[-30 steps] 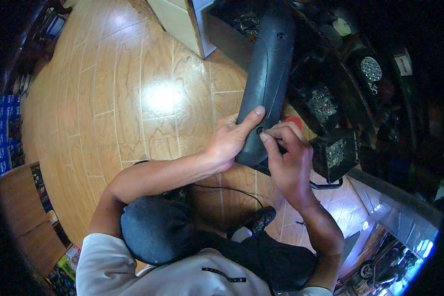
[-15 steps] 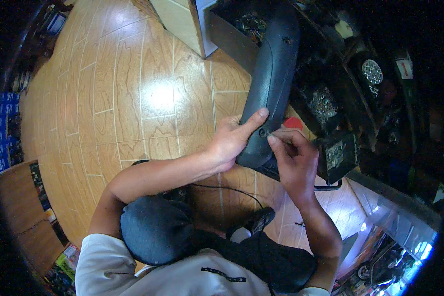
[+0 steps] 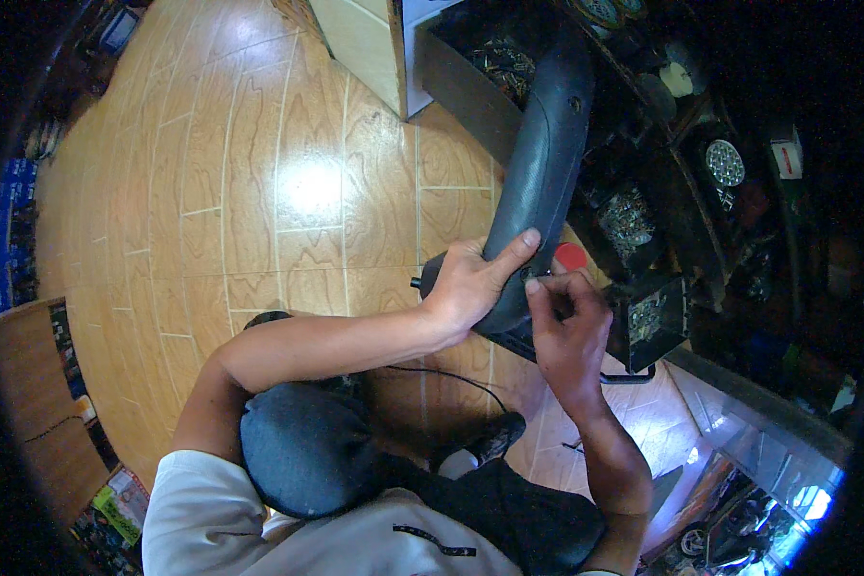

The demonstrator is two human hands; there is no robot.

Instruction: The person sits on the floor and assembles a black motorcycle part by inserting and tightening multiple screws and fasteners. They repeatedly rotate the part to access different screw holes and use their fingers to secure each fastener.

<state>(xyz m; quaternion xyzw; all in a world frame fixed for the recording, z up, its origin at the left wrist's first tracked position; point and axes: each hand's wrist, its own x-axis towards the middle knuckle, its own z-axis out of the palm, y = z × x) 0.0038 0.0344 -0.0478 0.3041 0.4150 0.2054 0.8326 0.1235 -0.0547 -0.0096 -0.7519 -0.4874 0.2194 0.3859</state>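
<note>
A long, black, curved moulded cover (image 3: 540, 158) with a textured surface slants up and away from me. There is one hole (image 3: 575, 104) near its far end, and a second, close to its near end, is mostly hidden by my fingertips. My left hand (image 3: 472, 288) is wrapped round the near part, its thumb lying on top. Thumb and forefinger of my right hand (image 3: 571, 326) are pinched together against the cover at the near hole. Anything between those fingertips is too small to make out.
Dark bins of small metal hardware (image 3: 627, 219) line the right, beside a black box (image 3: 658, 326) with a handle. A red round lid (image 3: 570, 255) sits behind my right hand. Wood-patterned tiles (image 3: 192, 230) cover the floor. A glass case (image 3: 739, 413) stands at lower right.
The cover has shifted a little right and toward me with my left hand. My right fingertips have moved closer in over the near hole, which showed more plainly before.
</note>
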